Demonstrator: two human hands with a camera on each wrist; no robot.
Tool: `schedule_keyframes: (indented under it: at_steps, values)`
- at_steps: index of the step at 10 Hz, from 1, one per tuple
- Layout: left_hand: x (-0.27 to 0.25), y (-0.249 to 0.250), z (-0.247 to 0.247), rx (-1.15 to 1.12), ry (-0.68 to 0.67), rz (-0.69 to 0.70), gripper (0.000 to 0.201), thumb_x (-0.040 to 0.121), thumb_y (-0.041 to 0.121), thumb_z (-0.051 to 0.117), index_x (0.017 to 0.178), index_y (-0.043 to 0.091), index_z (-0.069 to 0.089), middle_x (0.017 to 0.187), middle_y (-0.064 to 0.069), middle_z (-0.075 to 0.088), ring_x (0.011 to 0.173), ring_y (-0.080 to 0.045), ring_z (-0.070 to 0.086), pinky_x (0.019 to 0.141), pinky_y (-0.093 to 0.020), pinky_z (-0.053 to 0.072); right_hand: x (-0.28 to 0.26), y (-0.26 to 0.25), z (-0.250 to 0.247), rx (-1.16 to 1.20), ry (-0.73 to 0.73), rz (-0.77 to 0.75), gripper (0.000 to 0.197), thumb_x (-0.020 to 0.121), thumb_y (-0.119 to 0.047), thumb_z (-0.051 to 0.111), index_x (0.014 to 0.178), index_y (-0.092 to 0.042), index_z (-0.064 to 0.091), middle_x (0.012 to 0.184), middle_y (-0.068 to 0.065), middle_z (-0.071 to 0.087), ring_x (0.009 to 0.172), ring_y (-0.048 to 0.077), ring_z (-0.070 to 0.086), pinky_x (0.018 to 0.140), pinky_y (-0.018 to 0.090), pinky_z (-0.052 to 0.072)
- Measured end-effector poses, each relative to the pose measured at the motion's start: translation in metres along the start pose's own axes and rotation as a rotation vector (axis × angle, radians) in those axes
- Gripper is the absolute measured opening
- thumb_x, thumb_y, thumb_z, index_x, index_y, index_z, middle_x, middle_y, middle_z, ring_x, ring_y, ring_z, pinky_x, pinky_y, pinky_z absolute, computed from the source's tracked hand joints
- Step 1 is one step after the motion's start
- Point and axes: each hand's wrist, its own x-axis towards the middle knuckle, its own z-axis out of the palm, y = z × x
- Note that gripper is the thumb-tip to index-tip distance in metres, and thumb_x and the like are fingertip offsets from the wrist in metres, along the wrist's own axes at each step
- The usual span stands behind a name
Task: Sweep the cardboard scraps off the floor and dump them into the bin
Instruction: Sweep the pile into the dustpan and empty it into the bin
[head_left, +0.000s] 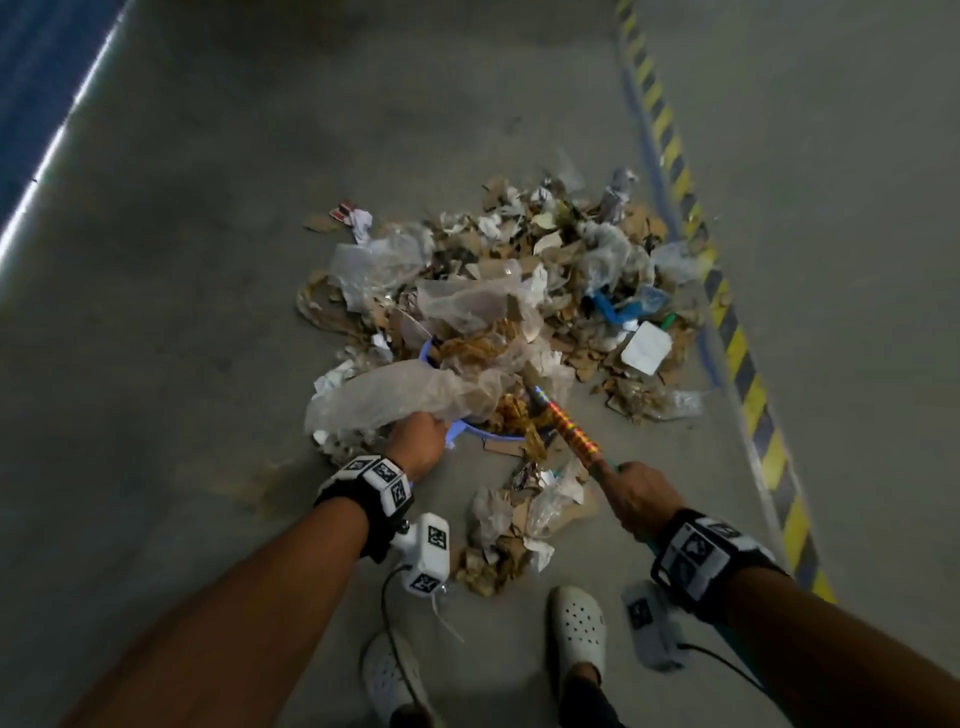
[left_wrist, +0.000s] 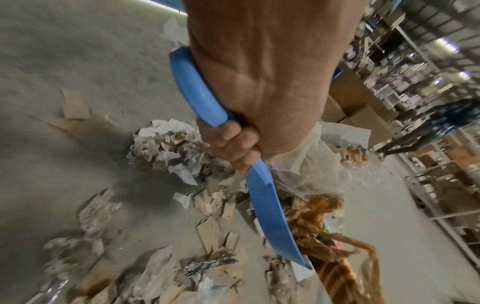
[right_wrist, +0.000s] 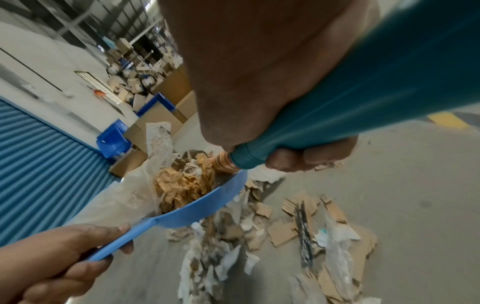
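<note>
My left hand (head_left: 415, 441) grips the blue dustpan (right_wrist: 202, 207) heaped with scraps; beside it, my right hand (head_left: 636, 496) clasps the broom handle (head_left: 574, 434).

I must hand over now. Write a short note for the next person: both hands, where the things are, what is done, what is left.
Left hand grips the handle of the blue dustpan, which is already loaded with scraps and plastic film.
Right hand grips the broom handle, its lower end at the pan.
Main pile lies on the floor ahead; a smaller heap is near the feet.
Done: one panful gathered.
Left: dump it, then sweep up the rest. No bin is clearly in view.
</note>
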Motion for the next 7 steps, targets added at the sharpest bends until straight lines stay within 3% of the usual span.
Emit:
schedule_keyframes:
  at_steps: [1, 2, 3, 4, 5, 6, 7]
  values:
    - [-0.06, 0.032, -0.05, -0.089, 0.021, 0.044, 0.033, 0.099, 0.017, 0.043, 0.071, 0.002, 0.05, 0.058, -0.006, 0.044, 0.06, -0.024, 0.047, 0.064, -0.035, 0.044, -0.06, -0.012, -0.04, 0.04, 0.007, -0.071, 0.067, 0.093, -0.068, 0.028, 0.072, -0.01, 0.055, 0.074, 0.013, 0.063, 0.059, 0.024, 0.057, 0.054, 0.026, 0.044]
    - [-0.122, 0.057, -0.097, -0.192, 0.031, 0.038, 0.025, 0.095, 0.019, 0.049, 0.078, 0.003, 0.057, 0.059, -0.009, 0.046, 0.056, -0.022, 0.045, 0.057, -0.031, 0.038, -0.117, -0.026, -0.076, 0.108, 0.031, -0.115, 0.067, 0.092, -0.069, 0.029, 0.067, -0.011, 0.053, 0.067, 0.01, 0.059, 0.057, 0.024, 0.055, 0.059, 0.03, 0.047]
    - [-0.17, 0.074, -0.129, -0.337, 0.034, 0.06, 0.019, 0.093, 0.014, 0.052, 0.082, 0.0, 0.056, 0.051, -0.007, 0.034, 0.041, -0.017, 0.032, 0.042, -0.024, 0.025, -0.158, -0.036, -0.095, 0.139, 0.047, -0.181, 0.069, 0.09, -0.072, 0.028, 0.063, -0.012, 0.051, 0.062, 0.008, 0.057, 0.053, 0.022, 0.053, 0.058, 0.031, 0.047]
    - [-0.209, 0.084, -0.154, -0.418, 0.041, 0.064, 0.016, 0.095, 0.013, 0.048, 0.082, 0.005, 0.051, 0.053, -0.006, 0.032, 0.039, -0.015, 0.029, 0.04, -0.02, 0.022, -0.189, -0.045, -0.115, 0.141, 0.069, -0.24, 0.073, 0.082, -0.08, 0.029, 0.064, -0.012, 0.05, 0.065, 0.01, 0.057, 0.054, 0.023, 0.053, 0.052, 0.028, 0.042]
    - [-0.238, 0.092, -0.175, -0.443, 0.086, 0.082, 0.016, 0.095, 0.015, 0.047, 0.098, 0.002, 0.054, 0.052, -0.006, 0.035, 0.036, -0.016, 0.03, 0.038, -0.02, 0.023, -0.201, -0.056, -0.139, 0.104, 0.1, -0.316, 0.07, 0.088, -0.075, 0.031, 0.066, -0.011, 0.051, 0.059, 0.007, 0.054, 0.049, 0.022, 0.051, 0.048, 0.026, 0.039]
    - [-0.259, 0.101, -0.191, -0.506, 0.151, 0.077, 0.016, 0.097, 0.018, 0.044, 0.103, 0.006, 0.053, 0.051, -0.006, 0.034, 0.032, -0.011, 0.028, 0.036, -0.017, 0.021, -0.209, -0.07, -0.164, 0.05, 0.089, -0.387, 0.066, 0.09, -0.071, 0.031, 0.063, -0.013, 0.048, 0.055, 0.003, 0.051, 0.046, 0.019, 0.047, 0.049, 0.026, 0.036]
    - [-0.273, 0.108, -0.203, -0.61, 0.205, 0.065, 0.028, 0.098, 0.037, 0.045, 0.113, 0.014, 0.051, 0.062, -0.008, 0.036, 0.041, -0.016, 0.03, 0.041, -0.021, 0.022, -0.215, -0.086, -0.186, 0.037, 0.085, -0.438, 0.058, 0.094, -0.064, 0.036, 0.061, -0.017, 0.043, 0.059, 0.001, 0.048, 0.051, 0.016, 0.045, 0.054, 0.026, 0.036]
